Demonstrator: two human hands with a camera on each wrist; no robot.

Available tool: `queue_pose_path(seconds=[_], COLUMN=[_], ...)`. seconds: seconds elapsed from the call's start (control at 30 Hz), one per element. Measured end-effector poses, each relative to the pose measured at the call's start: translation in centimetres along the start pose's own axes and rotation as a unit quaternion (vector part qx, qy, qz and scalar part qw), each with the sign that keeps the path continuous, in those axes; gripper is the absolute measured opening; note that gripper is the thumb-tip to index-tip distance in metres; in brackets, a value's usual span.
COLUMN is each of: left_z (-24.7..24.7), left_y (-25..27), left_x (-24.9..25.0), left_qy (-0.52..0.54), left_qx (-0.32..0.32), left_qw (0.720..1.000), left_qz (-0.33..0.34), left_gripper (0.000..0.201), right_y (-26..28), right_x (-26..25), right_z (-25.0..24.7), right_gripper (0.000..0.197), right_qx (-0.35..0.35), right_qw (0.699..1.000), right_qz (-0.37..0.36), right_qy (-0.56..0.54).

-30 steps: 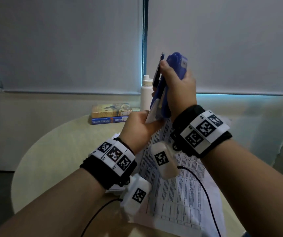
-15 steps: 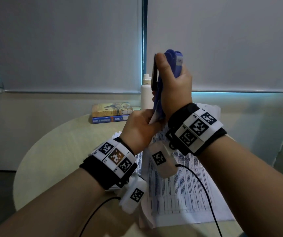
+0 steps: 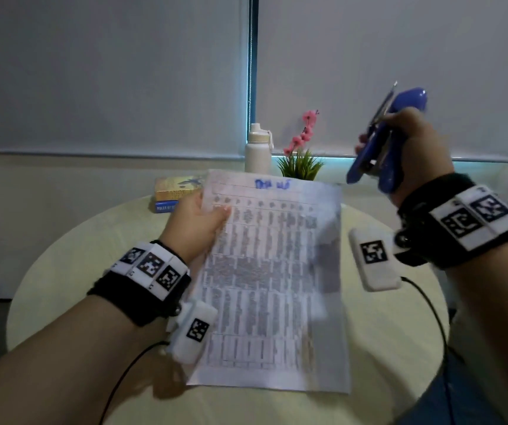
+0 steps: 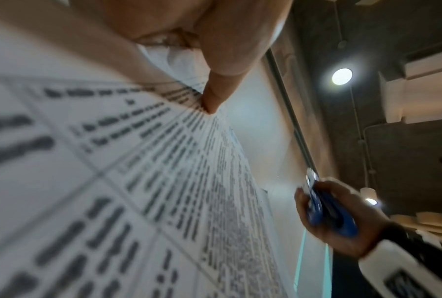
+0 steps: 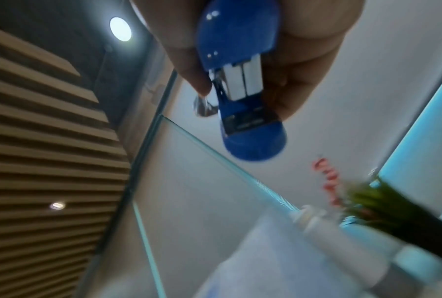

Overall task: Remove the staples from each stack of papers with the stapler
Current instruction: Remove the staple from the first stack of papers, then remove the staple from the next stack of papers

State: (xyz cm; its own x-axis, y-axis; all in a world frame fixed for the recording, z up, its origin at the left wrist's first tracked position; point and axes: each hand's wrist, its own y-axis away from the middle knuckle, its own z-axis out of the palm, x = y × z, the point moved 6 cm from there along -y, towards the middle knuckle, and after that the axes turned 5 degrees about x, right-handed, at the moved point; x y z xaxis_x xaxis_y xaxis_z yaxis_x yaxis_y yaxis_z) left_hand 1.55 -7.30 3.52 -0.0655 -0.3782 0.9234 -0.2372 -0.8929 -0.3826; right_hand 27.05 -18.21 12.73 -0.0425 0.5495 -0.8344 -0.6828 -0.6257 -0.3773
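Note:
My left hand [image 3: 199, 220] pinches the upper left corner of a stack of printed papers [image 3: 272, 286], thumb on top, and holds it above the round table. The left wrist view shows a fingertip [image 4: 212, 100] pressed to the sheet [image 4: 138, 181]. My right hand [image 3: 415, 151] grips the blue stapler [image 3: 383, 139] up and to the right, well apart from the papers. In the right wrist view the stapler [image 5: 243, 84] points away from the palm, its metal parts showing. No staple is visible.
A white bottle [image 3: 257, 150] and a small plant with pink flowers [image 3: 300, 154] stand at the table's [image 3: 72, 256] far edge. Two stacked books [image 3: 174, 193] lie at the back left. Blinds cover the windows behind.
The hands were together at the paper's corner. Now the right hand has swung up and right with the stapler, and the left hand holds the papers flat and lower.

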Motion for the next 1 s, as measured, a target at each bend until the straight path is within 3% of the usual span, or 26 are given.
queue_pose_path(seconds=[0.1, 0.17, 0.2, 0.23, 0.3, 0.33, 0.37, 0.5, 0.63, 0.7, 0.73, 0.77, 0.8, 0.87, 0.9, 0.93, 1.0], left_z=[-2.3, -3.5, -3.9, -4.2, -4.5, -4.5, -4.4, -3.9, -3.6, -3.6, -3.6, -3.5, -3.4, -3.0, -2.8, -2.5, -2.1], left_y=[-0.8, -1.2, -1.3, -1.4, -1.5, -1.4, -1.4, -1.0, -0.5, -0.5, -0.5, -0.6, -0.6, -0.8, -1.0, -1.1, -1.3], left_x=[-0.4, -0.6, -0.9, -1.2, -1.6, -1.5, -1.5, -1.3, -1.2, -1.1, -1.0, -0.9, -0.8, -0.5, -0.4, -0.4, -0.4], left_qy=[-0.023, -0.034, -0.041, -0.046, -0.054, -0.058, -0.061, -0.06, -0.053, -0.045, -0.04, -0.033, -0.023, 0.003, 0.02, 0.037, 0.074], left_qx=[0.035, 0.049, 0.052, 0.053, 0.057, 0.057, 0.055, 0.041, 0.04, 0.04, 0.041, 0.039, 0.037, 0.032, 0.031, 0.028, 0.03], left_qw=[0.999, 0.998, 0.998, 0.997, 0.997, 0.997, 0.997, 0.997, 0.998, 0.998, 0.998, 0.999, 0.999, 0.999, 0.999, 0.999, 0.996], left_qz=[0.013, 0.018, 0.015, 0.01, 0.005, 0.005, 0.005, 0.004, 0.0, -0.001, -0.002, -0.002, -0.006, -0.016, -0.021, -0.028, -0.044], left_gripper=[0.02, 0.024, 0.024, 0.023, 0.021, 0.019, 0.019, 0.017, 0.016, 0.015, 0.015, 0.015, 0.015, 0.014, 0.016, 0.019, 0.025], right_y=[-1.0, -1.1, -1.0, -0.9, -0.1, 0.4, 0.7, 0.1, 0.1, 1.0, 1.2, 1.2, 1.5, 3.2, 4.7, 6.1, 8.0], right_x=[1.8, 4.0, 5.1, 6.1, 8.1, 9.3, 10.5, 15.3, 17.8, 16.3, 15.3, 14.2, 12.7, 10.7, 10.3, 10.4, 10.7], right_z=[-4.2, -6.5, -7.4, -8.1, -8.5, -8.6, -8.8, -11.0, -12.4, -11.4, -10.6, -9.4, -8.0, -5.4, -4.1, -3.2, -1.8], right_gripper=[0.013, 0.017, 0.024, 0.029, 0.03, 0.029, 0.029, 0.036, 0.043, 0.038, 0.04, 0.048, 0.056, 0.07, 0.073, 0.069, 0.049], right_qx=[-0.016, -0.045, -0.07, -0.101, -0.165, -0.19, -0.212, -0.247, -0.287, -0.26, -0.246, -0.229, -0.207, -0.196, -0.227, -0.26, -0.307], right_qw=[0.982, 0.939, 0.897, 0.831, 0.674, 0.616, 0.577, 0.485, 0.445, 0.453, 0.472, 0.522, 0.605, 0.816, 0.878, 0.9, 0.905], right_qz=[0.031, 0.065, 0.075, 0.073, 0.061, 0.069, 0.086, 0.142, 0.164, 0.156, 0.136, 0.1, 0.077, 0.123, 0.182, 0.235, 0.262], right_qy=[0.187, 0.333, 0.43, 0.541, 0.717, 0.762, 0.784, 0.827, 0.832, 0.839, 0.835, 0.816, 0.765, 0.529, 0.379, 0.258, 0.13])
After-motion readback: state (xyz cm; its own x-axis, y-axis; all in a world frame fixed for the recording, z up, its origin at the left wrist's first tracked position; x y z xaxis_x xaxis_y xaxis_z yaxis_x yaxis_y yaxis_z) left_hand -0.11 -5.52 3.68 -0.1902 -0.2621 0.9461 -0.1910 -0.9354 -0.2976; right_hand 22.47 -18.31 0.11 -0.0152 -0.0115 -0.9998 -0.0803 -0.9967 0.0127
